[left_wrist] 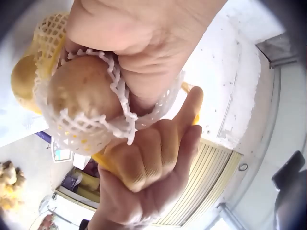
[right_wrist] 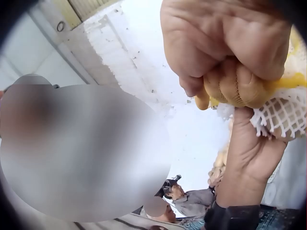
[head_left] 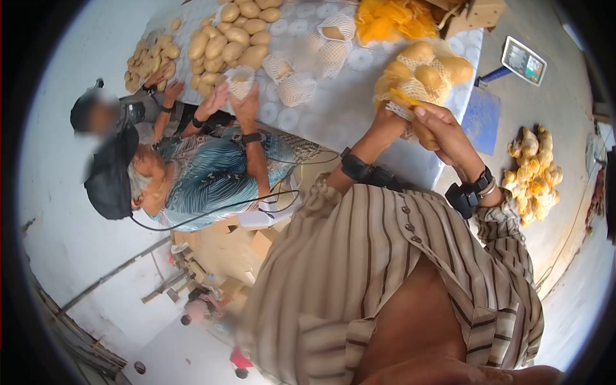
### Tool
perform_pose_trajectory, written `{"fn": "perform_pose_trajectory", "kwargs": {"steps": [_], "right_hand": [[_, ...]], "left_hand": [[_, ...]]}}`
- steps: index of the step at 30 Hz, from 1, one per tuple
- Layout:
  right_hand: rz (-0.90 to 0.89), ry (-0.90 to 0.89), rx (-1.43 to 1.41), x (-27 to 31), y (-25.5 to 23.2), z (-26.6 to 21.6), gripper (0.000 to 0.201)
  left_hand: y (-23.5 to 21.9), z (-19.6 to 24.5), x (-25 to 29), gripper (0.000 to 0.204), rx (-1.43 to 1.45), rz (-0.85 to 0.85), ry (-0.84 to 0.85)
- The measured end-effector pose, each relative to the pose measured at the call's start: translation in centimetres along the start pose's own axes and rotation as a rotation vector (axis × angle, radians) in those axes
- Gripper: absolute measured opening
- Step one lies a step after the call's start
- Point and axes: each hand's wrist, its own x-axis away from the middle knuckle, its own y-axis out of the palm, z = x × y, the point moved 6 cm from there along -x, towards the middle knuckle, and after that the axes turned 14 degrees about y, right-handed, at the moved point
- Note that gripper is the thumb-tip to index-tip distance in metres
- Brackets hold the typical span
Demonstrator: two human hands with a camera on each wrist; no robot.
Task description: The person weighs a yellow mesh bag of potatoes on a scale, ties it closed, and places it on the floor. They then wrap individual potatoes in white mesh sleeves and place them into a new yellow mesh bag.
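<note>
My left hand (left_wrist: pixel 139 43) holds a potato (left_wrist: pixel 86 88) wrapped in a white foam net (left_wrist: pixel 72 124); much of that hand's fingers are hidden behind it. Beside it, my right hand (head_left: pixel 444 128) grips yellow mesh netting, and the mesh is stretched over its curled fingers (right_wrist: pixel 235 86). A yellow mesh bag (head_left: pixel 388 80) with several potatoes lies on the table right in front of both hands. Some of the potatoes in it have white foam nets.
Yellow netting (head_left: pixel 391 22) is heaped behind the bag. Netted potatoes (head_left: pixel 337 45) and potato piles (head_left: pixel 234 38) cover the table (head_left: pixel 346 96) leftward, where a person (head_left: pixel 205 170) works. Right stand a scale display (head_left: pixel 525 61) and filled yellow bags (head_left: pixel 536 173) on the floor.
</note>
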Motion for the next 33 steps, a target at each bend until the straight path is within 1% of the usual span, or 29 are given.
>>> {"fn": "perform_pose_trajectory", "kwargs": {"steps": [1,2,3,4,5,6,7,8,9,10,11,12,13,14,15,16,17,18,19,20,21,22,24,25,27,28,30,31,33], "right_hand": [[0.014,-0.007,-0.019,0.3,-0.2,0.0,0.029],[0.069,0.021,0.024,0.3,0.0,0.0,0.029],[0.121,0.052,0.066,0.5,0.2,0.1,0.028],[0.106,0.025,-0.038,0.5,1.0,-0.2,0.028],[0.113,0.032,-0.057,0.2,0.9,0.4,0.028],[0.088,0.02,-0.021,-0.5,0.6,0.7,0.028],[0.059,0.011,0.018,-0.9,0.5,1.1,0.028],[0.058,0.021,0.009,-1.0,0.4,1.3,0.028],[0.008,0.024,0.049,-1.1,0.7,0.9,0.029],[-0.045,0.025,0.096,-1.1,0.9,0.4,0.031],[-0.055,0.022,0.105,-1.6,0.8,1.1,0.031],[-0.062,0.017,0.028,-2.5,0.7,2.2,0.031],[-0.069,0.012,-0.052,-3.3,0.4,2.8,0.031],[-0.005,0.029,-0.023,-2.8,0.8,3.1,0.029],[-0.006,0.02,-0.026,-2.7,0.7,3.1,0.029],[-0.037,0.062,-0.005,-2.4,0.6,3.7,0.029],[-0.063,0.108,0.015,-2.2,0.3,4.6,0.028],[-0.055,0.114,0.05,-2.3,-0.2,5.0,0.028],[-0.046,0.116,0.052,-2.1,-0.9,5.1,0.028],[-0.031,0.132,0.131,-1.8,-1.3,5.2,0.027],[-0.018,0.146,0.21,-1.7,-1.7,5.3,0.026],[-0.015,0.147,0.214,-1.9,-2.3,5.9,0.026],[0.044,-0.199,0.365,-2.0,-3.4,5.6,0.03],[0.038,-0.196,0.374,-1.8,-4.1,5.8,0.03],[0.267,-0.169,0.616,-0.8,-5.6,5.7,0.028],[0.261,-0.172,0.623,-0.4,-6.0,5.9,0.028],[0.392,-0.166,0.896,-0.6,-7.2,6.6,0.026],[0.39,-0.173,0.903,-1.2,-7.7,7.3,0.026],[0.369,-0.516,0.767,-0.9,-7.3,6.6,0.025]], "left_hand": [[0.0,-0.6,0.6,0.029,-0.165,0.105,-0.221],[-0.3,-3.5,0.8,0.029,-0.173,0.087,-0.241],[-1.1,-5.3,-0.8,0.027,-0.304,0.038,-0.063],[-1.2,-7.6,-2.4,0.026,-0.427,-0.01,0.118],[-1.3,-10.4,-5.5,0.026,-0.544,-0.057,0.3],[-3.1,-11.6,-5.5,0.026,-0.656,-0.102,0.487],[-3.1,-13.7,-4.5,0.027,-0.765,-0.143,0.675],[-3.1,-13.2,-4.5,0.024,-1.071,-0.247,0.705],[-3.5,-13.4,-4.7,0.024,-1.072,-0.245,0.701],[-4.3,-13.8,-5.3,0.022,-0.772,-0.233,0.562],[-5.2,-14.6,-6.3,0.021,-0.477,-0.215,0.427],[-5.1,-14.7,-6.2,0.02,-0.123,-0.17,0.288],[-6.0,-14.1,-3.5,0.02,-0.133,-0.168,0.3],[-5.1,-10.5,-0.7,0.024,-0.107,-0.081,0.126],[-4.0,-7.4,1.1,0.028,-0.079,0.002,-0.051],[-5.5,-8.7,1.2,0.028,-0.082,-0.006,-0.054],[-7.2,-11.7,1.4,0.025,-0.063,-0.134,-0.057],[-6.6,-11.8,1.7,0.023,-0.04,-0.26,-0.058],[-6.7,-12.0,2.3,0.023,-0.032,-0.264,-0.058],[-5.3,-8.7,3.6,0.023,-0.298,-0.226,0.088],[-4.5,-6.3,4.2,0.022,-0.565,-0.182,0.235],[-4.6,-6.9,4.1,0.022,-0.561,-0.181,0.238],[-5.3,-8.0,4.2,0.023,-0.269,-0.084,0.303],[-5.2,-8.4,4.1,0.023,-0.266,-0.075,0.308],[-5.6,-9.3,4.1,0.026,-0.062,0.16,-0.031],[-4.9,-8.6,4.3,0.026,-0.061,0.165,-0.023],[-4.2,-8.0,4.7,0.033,-0.121,0.245,-0.182],[-4.2,-8.3,4.5,0.033,-0.119,0.248,-0.172],[-3.9,-9.4,4.7,0.04,0.069,0.271,-0.199]]}}
